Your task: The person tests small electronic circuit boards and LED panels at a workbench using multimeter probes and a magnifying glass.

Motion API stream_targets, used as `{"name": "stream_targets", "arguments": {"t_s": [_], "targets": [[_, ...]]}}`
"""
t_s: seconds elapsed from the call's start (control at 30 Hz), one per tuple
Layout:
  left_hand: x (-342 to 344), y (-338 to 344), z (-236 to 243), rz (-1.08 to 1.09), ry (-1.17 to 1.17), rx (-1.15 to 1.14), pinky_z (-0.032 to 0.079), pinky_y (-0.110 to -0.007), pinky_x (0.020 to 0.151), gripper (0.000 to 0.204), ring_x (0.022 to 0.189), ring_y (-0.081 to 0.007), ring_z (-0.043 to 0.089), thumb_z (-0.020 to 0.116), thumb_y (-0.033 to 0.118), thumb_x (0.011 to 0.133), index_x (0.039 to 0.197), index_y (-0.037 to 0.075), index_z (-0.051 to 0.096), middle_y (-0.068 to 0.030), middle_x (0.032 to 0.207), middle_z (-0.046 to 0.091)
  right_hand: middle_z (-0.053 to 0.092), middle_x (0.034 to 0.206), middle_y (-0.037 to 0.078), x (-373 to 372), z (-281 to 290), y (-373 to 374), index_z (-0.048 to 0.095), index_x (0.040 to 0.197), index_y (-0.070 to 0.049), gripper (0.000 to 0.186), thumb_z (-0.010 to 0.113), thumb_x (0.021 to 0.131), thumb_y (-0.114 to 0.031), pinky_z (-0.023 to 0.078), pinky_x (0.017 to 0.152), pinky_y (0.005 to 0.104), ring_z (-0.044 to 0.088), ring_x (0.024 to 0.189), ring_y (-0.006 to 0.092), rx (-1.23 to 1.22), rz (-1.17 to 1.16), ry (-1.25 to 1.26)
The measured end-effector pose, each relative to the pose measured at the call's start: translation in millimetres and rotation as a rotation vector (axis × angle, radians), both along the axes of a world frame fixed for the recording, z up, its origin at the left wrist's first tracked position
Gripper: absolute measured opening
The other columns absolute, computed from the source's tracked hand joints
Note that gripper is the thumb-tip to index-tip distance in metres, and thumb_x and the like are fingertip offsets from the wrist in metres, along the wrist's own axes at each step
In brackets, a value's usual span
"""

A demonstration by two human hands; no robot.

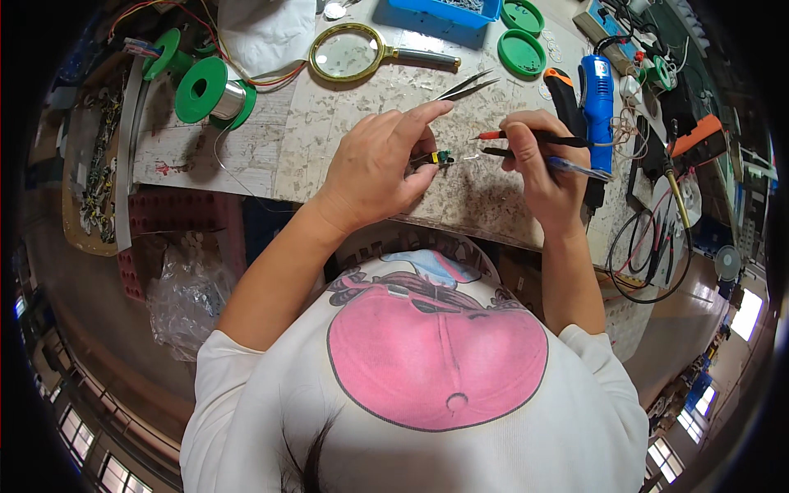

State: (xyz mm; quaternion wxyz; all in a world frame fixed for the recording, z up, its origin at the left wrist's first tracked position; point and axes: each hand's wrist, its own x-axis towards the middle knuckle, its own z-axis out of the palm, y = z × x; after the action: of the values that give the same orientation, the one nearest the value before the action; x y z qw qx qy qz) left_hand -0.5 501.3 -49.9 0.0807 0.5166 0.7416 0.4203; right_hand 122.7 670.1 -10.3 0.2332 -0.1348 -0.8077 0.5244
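My left hand (380, 164) pinches a small yellow and green electronic component (442, 157) between thumb and fingers, just above the worktable (329, 131). Its raised index finger is beside a pair of tweezers (470, 87) lying on the table. In my right hand (538, 168) are two slim pen-like tools, gripped like a pen. One is a black stick with a red front end (491, 135). The other has a dark front end (496, 152) and a blue rear part (579, 169). Their tips point left at the component, with a small gap between.
A magnifying glass (348, 52), solder wire spool (223, 100), blue tray (448, 11) and green dish (521, 52) stand beyond my hands. At right are a blue cylindrical tool (597, 103), an orange-and-black handle (564, 100), a soldering iron (677, 193) and looped cables.
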Motion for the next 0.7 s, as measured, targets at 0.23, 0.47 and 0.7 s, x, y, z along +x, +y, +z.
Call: {"name": "stream_targets", "arguments": {"t_s": [0.23,0.47,0.7], "targets": [[-0.5,0.7,3.9,-0.026,-0.028,0.032,0.048,-0.033,0.075,0.069,0.078,-0.0189,0.059,0.069,0.004,0.068,0.133,0.013,0.047,-0.0051,0.092,0.061,0.061,0.072,0.006,-2.1,-7.3,-1.5,0.067,0.086,-0.001,0.011,0.065,0.089,-0.011,0.040,0.048,0.0223,0.054,0.056,0.0105,-0.003,0.048,-0.040],[-5.6,-8.1,3.2,-0.002,-0.347,0.159,0.046,-0.026,0.076,0.064,0.081,-0.0146,0.054,0.045,-0.004,0.071,0.134,0.008,0.045,-0.0093,0.100,0.059,0.059,0.066,0.008,-4.0,-9.6,-1.4,0.066,0.085,-0.002,0.010,0.067,0.087,-0.012,0.041,0.053,0.0280,0.054,0.057,0.0169,0.142,0.055,-0.048],[-5.7,-9.8,2.6,0.027,-0.443,0.191,0.045,-0.024,0.075,0.060,0.085,-0.0134,0.054,0.038,-0.005,0.073,0.132,0.003,0.045,-0.0089,0.101,0.059,0.060,0.066,0.008,-4.3,-9.9,-1.6,0.066,0.083,-0.002,0.011,0.066,0.088,-0.012,0.041,0.053,0.0286,0.054,0.057,0.0172,0.139,0.045,-0.032]]}}
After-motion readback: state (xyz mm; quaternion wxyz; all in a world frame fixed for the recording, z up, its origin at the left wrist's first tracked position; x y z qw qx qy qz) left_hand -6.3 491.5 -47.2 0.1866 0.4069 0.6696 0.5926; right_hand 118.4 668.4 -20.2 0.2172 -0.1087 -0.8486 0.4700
